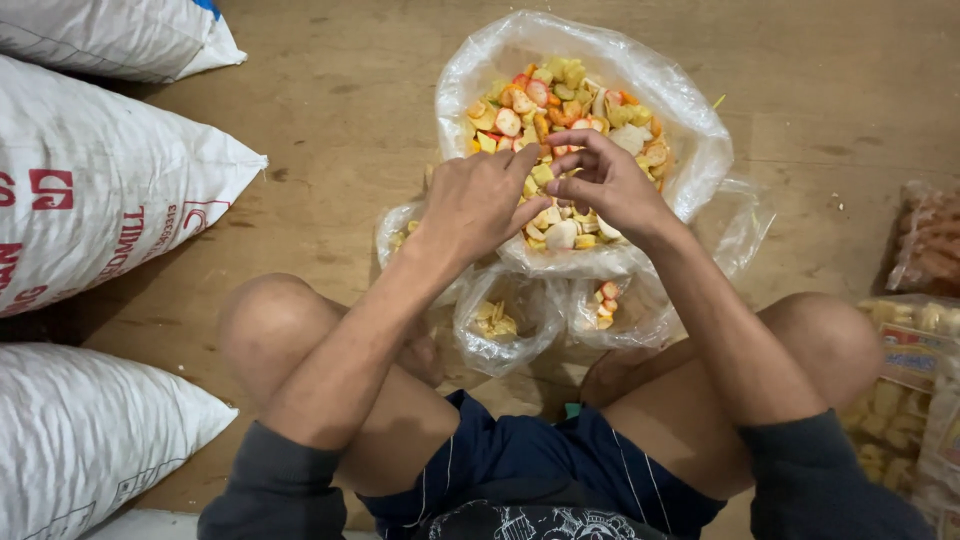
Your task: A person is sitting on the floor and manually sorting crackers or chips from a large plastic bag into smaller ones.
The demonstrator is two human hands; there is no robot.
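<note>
From my seat I look down on a wooden floor (340,130), where three white woven sacks (90,180) line the left side and sealed snack packets (915,350) stack up at the right edge. The person sits cross-legged, knees wide, and in front of them stands a big clear bag (690,150), rolled open and nearly full of mixed crackers (560,95) in yellow, orange and red-white. Nearer the lap lie several small clear bags (500,325); I judge the portioning barely begun, since each holds only a few pieces and the big bag looks hardly touched. Both hands meet over the near edge of the crackers. The left hand (480,200) is curled, its fingers partly closed, with a yellow piece at its fingertips, though I cannot tell whether it grips more underneath. The right hand (605,180) has its fingers bent inward and narrowly spread, touching the pile.
</note>
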